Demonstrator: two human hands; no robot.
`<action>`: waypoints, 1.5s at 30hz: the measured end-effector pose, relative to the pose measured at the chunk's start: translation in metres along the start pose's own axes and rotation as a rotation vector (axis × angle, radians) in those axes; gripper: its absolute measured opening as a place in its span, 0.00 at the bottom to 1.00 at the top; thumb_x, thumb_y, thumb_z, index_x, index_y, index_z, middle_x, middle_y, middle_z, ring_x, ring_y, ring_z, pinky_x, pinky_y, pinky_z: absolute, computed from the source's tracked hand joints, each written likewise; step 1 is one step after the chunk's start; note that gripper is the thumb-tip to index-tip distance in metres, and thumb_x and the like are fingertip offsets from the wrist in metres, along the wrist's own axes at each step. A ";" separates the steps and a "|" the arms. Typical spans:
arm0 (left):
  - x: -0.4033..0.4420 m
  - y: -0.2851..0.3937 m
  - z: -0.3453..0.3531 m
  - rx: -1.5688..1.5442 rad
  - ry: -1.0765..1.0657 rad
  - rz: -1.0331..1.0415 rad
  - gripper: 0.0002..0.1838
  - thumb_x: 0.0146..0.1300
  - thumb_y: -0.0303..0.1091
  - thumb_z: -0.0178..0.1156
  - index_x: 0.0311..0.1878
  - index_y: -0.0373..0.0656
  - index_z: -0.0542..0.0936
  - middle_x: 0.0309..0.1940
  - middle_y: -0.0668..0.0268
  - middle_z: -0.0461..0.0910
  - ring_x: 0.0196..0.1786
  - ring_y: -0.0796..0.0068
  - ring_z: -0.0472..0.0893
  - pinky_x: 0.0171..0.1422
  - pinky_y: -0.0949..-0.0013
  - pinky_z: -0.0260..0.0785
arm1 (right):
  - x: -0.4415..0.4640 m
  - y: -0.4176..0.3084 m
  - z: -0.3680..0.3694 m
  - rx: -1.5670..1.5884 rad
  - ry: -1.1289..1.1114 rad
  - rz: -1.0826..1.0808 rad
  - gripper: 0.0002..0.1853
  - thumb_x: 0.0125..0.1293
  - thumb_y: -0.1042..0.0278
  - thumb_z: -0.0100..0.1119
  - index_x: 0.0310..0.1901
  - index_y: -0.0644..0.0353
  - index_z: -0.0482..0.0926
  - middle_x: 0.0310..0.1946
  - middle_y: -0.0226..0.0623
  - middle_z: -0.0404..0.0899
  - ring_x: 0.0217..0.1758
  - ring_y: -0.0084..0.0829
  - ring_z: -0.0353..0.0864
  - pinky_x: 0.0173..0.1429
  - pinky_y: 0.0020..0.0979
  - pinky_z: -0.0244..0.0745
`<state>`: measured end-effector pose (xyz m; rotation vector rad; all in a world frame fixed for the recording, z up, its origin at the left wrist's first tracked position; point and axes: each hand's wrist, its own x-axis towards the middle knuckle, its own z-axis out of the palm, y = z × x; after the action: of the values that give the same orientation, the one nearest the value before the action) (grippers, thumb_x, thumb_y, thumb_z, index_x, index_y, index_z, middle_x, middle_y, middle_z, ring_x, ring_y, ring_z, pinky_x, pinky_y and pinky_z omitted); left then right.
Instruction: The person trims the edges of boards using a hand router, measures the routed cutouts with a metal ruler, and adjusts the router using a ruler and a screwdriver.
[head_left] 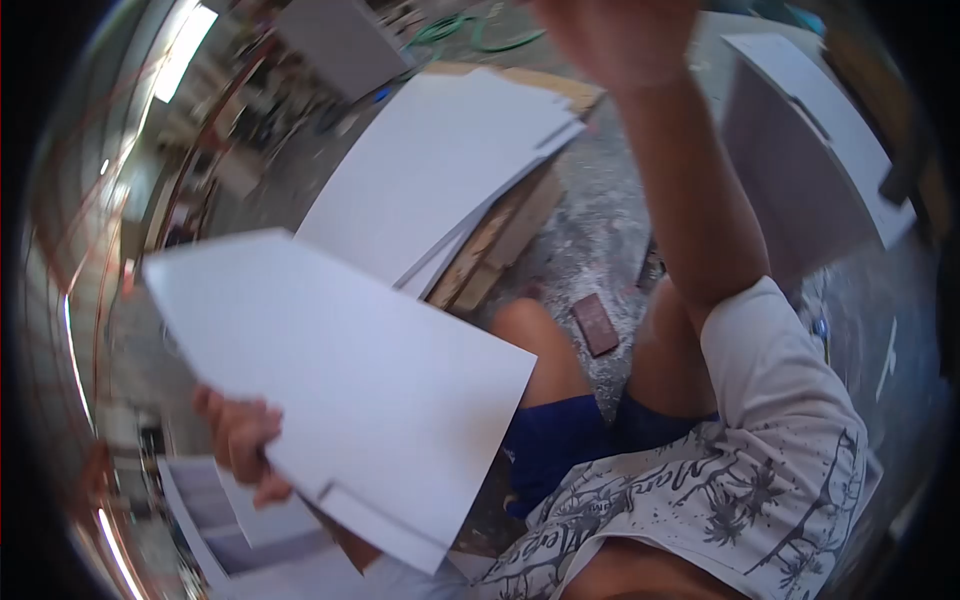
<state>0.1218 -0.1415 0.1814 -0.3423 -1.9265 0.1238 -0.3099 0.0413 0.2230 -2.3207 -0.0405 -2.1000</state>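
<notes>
My left hand (pixel 240 440) grips the lower left edge of a white board (pixel 370 370), fingers curled round it. The board is held up tilted over my lap; it has angled corners and a small notch near its lower edge. My right arm is raised, and my right hand (pixel 625 40) is at the top edge, blurred, with its fingers out of view. Just beyond the board lies a stack of similar white boards (pixel 440 150) on a wooden support (pixel 510 230). A reddish-brown block (pixel 596 325) rests on the dusty floor between my knees.
A white panel piece with a slot (pixel 830 130) stands at the right. Another white piece with compartments (pixel 215 520) is at lower left. Behind the stack are a grey-white panel (pixel 340 45) and a green hose (pixel 450 35) on the floor.
</notes>
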 end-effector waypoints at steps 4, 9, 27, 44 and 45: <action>-0.016 0.027 -0.005 0.163 0.014 -0.018 0.43 0.78 0.71 0.22 0.28 0.45 0.73 0.15 0.66 0.69 0.19 0.71 0.67 0.40 0.50 0.71 | -0.062 -0.030 -0.024 -0.249 0.100 0.561 0.12 0.72 0.68 0.45 0.47 0.57 0.80 0.25 0.32 0.70 0.30 0.29 0.72 0.50 0.36 0.75; -0.045 0.066 0.004 0.348 0.014 -0.017 0.14 0.69 0.42 0.64 0.33 0.41 0.79 0.20 0.61 0.76 0.24 0.65 0.75 0.34 0.57 0.71 | -0.165 -0.101 -0.006 -0.426 0.590 1.304 0.12 0.67 0.72 0.46 0.45 0.62 0.81 0.20 0.21 0.60 0.19 0.16 0.55 0.25 0.24 0.59; -0.124 0.076 0.234 0.279 -0.370 -0.308 0.12 0.57 0.33 0.78 0.36 0.45 0.82 0.34 0.64 0.81 0.44 0.59 0.80 0.55 0.53 0.71 | -0.424 -0.310 0.160 -1.125 1.274 1.926 0.14 0.67 0.61 0.63 0.44 0.64 0.84 0.32 0.41 0.84 0.39 0.31 0.83 0.47 0.35 0.75; -0.084 0.162 0.401 -1.463 -0.524 -1.147 0.23 0.86 0.50 0.41 0.58 0.37 0.73 0.54 0.55 0.82 0.62 0.63 0.80 0.68 0.60 0.72 | -0.316 -0.173 0.059 -0.673 0.054 1.537 0.25 0.70 0.54 0.69 0.61 0.61 0.78 0.38 0.55 0.84 0.37 0.43 0.84 0.41 0.40 0.76; -0.093 0.157 0.400 -1.460 -0.493 -1.179 0.22 0.86 0.49 0.40 0.56 0.37 0.73 0.53 0.54 0.82 0.61 0.62 0.81 0.67 0.58 0.73 | -0.325 -0.170 0.056 -0.615 0.140 1.555 0.25 0.72 0.55 0.67 0.63 0.61 0.77 0.40 0.50 0.84 0.41 0.39 0.84 0.45 0.39 0.76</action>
<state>-0.1890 0.0110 -0.0901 -0.0222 -2.0440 -2.1705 -0.2912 0.2091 -0.1071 -1.2539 1.8531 -1.3345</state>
